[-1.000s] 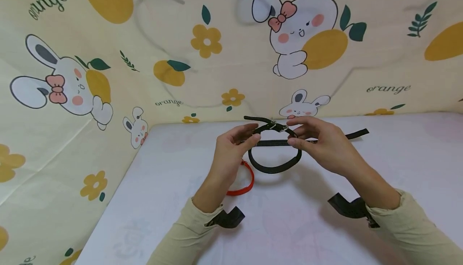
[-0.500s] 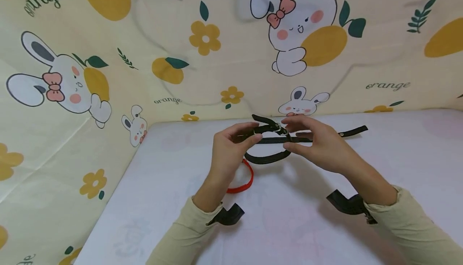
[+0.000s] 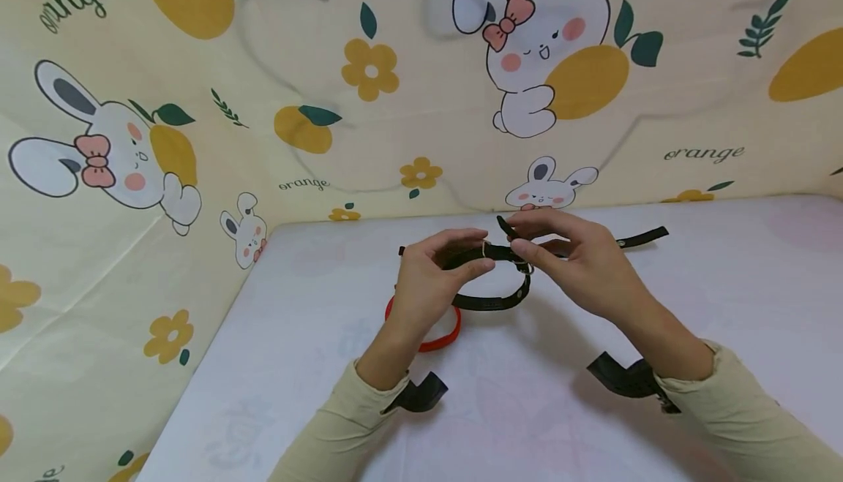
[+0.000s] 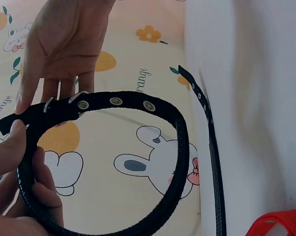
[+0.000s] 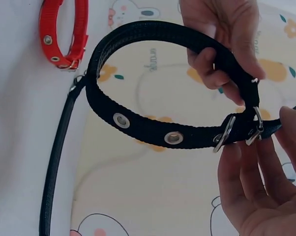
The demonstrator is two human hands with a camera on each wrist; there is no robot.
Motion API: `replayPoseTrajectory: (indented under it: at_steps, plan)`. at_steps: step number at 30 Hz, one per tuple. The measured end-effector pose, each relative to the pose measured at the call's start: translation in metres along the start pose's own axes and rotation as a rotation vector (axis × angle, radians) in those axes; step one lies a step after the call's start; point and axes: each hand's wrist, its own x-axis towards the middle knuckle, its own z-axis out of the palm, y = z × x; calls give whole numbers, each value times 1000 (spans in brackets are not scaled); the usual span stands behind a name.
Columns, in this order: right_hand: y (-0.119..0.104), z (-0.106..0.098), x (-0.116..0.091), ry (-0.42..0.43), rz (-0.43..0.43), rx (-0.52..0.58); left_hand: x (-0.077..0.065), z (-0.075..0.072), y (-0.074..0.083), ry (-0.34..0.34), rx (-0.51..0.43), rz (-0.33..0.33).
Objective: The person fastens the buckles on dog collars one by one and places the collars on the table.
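A black collar (image 3: 490, 303) with metal eyelets is held up as a closed loop above the table. My left hand (image 3: 428, 284) grips its band at the left, thumb in front and fingers curled round behind. With thumb and fingertips, my right hand (image 3: 579, 266) pinches the collar's free strap end close to the metal buckle (image 5: 254, 132). In the right wrist view, the strap end passes through the buckle, and a metal ring hangs beside it. Beneath the hands, a second black strap (image 3: 642, 238) with eyelets lies straight on the table, partly hidden.
A red collar (image 3: 441, 343), looped, lies on the white table (image 3: 514, 416) below my left hand, which partly covers it. Behind the table rises a cream cloth (image 3: 369, 153) printed with rabbits and oranges. A black band (image 3: 421, 392) sticks out at my left cuff.
My right hand has come from beside the buckle to pinch the strap end. The collar has turned and its tip now points upward between the hands. My left hand has shifted slightly right.
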Motion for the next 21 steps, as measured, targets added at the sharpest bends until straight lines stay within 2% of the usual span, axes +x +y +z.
replayPoseTrajectory:
  at_steps: [4, 10, 16, 21]
  plan:
    - [0, -2, 0, -12, 3, 65, 0, -1, 1, -17, -14, -22]
    - [-1, -5, 1, -41, -30, 103, 2, -2, 1, -31, -39, -22]
    - [-2, -6, 2, -69, -40, 91, 2, -4, 1, -58, -29, -37]
    - [-3, -8, 1, -71, -6, 66, 2, -6, 0, -98, 3, -13]
